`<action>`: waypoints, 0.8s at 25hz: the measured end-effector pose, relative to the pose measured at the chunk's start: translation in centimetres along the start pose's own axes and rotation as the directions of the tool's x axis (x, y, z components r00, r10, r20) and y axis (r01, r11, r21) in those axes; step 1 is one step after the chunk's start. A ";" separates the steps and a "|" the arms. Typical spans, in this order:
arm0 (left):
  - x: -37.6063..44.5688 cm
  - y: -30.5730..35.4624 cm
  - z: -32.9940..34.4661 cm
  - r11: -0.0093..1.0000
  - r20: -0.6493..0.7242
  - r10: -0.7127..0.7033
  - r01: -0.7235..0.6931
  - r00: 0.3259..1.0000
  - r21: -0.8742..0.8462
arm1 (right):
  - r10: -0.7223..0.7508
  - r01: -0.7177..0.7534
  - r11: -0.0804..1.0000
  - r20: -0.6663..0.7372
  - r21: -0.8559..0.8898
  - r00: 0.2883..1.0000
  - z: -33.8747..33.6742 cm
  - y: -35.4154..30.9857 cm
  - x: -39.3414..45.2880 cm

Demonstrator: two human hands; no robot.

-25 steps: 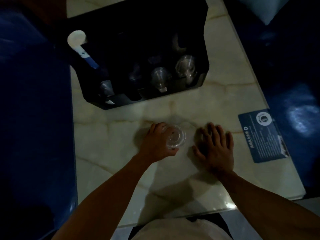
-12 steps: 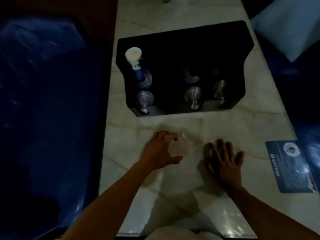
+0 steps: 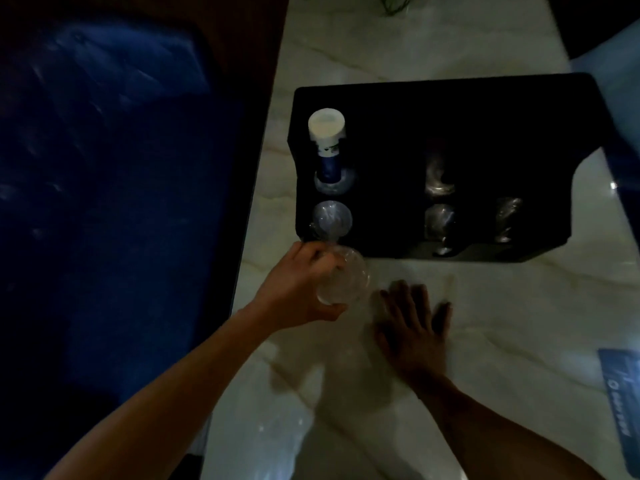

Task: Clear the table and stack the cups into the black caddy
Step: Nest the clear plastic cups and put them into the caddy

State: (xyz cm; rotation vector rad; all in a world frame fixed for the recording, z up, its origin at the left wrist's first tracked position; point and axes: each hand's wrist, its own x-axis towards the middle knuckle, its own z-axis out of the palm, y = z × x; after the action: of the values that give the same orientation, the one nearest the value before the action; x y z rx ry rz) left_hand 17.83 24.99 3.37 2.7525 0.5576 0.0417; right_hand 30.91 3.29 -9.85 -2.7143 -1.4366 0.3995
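**Left hand holds a clear cup beside the caddy**

The left hand (image 3: 298,285) is closed around a clear plastic cup (image 3: 343,278), with the fingers on its far side and the thumb on its near side. The cup is at the front left corner of the black caddy (image 3: 450,109), just before the front edge; I cannot tell if it touches the tabletop (image 3: 485,306) or is lifted from it.

The right hand (image 3: 412,323) lies flat on the pale marble tabletop, palm down, fingers spread wide, and it holds nothing. It is just beside the cup, at its right.

Inside the caddy, in the left column, stands a bottle with a white cap (image 3: 327,133), and in front of it a clear cup (image 3: 332,218) sits in its hole. More clear cups (image 3: 440,220) are seen in the right part, but they are dark and hard to count.

A blue printed card (image 3: 623,403) lies at the right edge of the tabletop. A dark blue seat (image 3: 114,185) is at the left.
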 end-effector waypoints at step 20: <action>12.7 -5.4 -6.0 0.829 0.362 0.272 -0.408 0.892 0.382 | 0.047 -0.047 0.998 -0.014 0.053 0.999 -0.6 -0.1 0.0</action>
State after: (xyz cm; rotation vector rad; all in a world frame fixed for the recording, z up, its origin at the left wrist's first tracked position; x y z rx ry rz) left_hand 27.01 36.47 6.84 3.1876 -0.0320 -0.4654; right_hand 30.98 3.43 -9.29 -2.7076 -1.3412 0.4125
